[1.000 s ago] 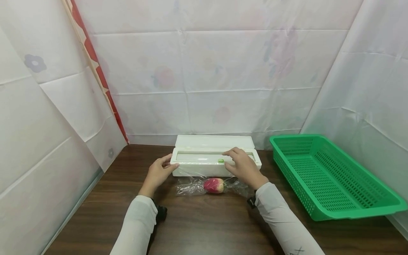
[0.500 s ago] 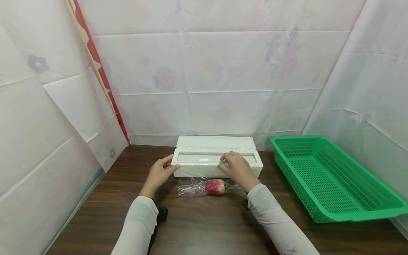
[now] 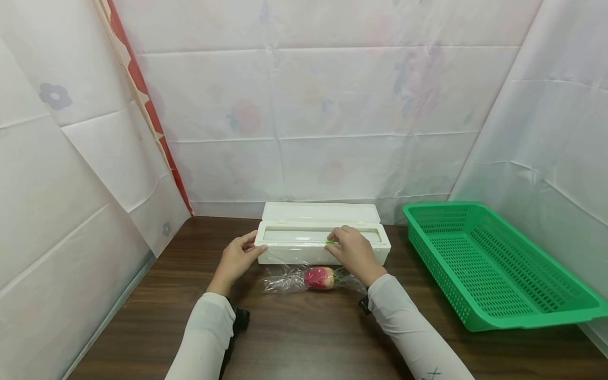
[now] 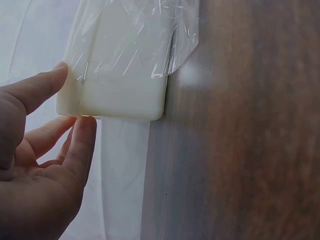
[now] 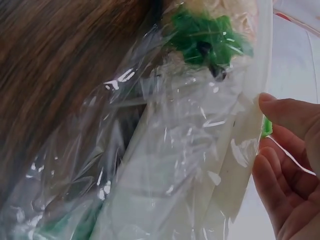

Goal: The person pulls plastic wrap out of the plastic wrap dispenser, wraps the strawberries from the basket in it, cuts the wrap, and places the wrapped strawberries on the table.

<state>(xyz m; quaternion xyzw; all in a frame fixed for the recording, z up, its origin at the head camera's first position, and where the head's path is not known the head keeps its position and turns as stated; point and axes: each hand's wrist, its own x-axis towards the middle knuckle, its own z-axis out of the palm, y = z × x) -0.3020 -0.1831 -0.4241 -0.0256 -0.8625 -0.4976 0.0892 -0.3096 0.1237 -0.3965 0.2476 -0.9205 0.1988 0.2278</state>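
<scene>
A long white cling film dispenser [image 3: 294, 256] lies at the back of the table with its lid [image 3: 320, 212] raised. Its left end corner is pinched by my left hand [image 3: 236, 262], thumb in front and fingertips at the end face [image 4: 120, 100]. At the right part of the front rim, my right hand [image 3: 352, 254] pinches the small green slide cutter [image 5: 267, 127], mostly hidden by the fingers. Clear cling film [image 3: 285, 281] hangs from the rim down the front. It covers a red and yellow fruit [image 3: 319, 277] with green leaves and a dark stem.
A green perforated plastic basket [image 3: 499, 274] stands on the right side of the table. White printed sheets [image 3: 304, 105] enclose the back and both sides. Brown wood-grain tabletop [image 3: 304, 338] extends in front of the fruit.
My right hand has moved slightly left and closed on the green slide cutter, which it hovered beside a second ago. The left hand keeps its hold; fruit and film stay put.
</scene>
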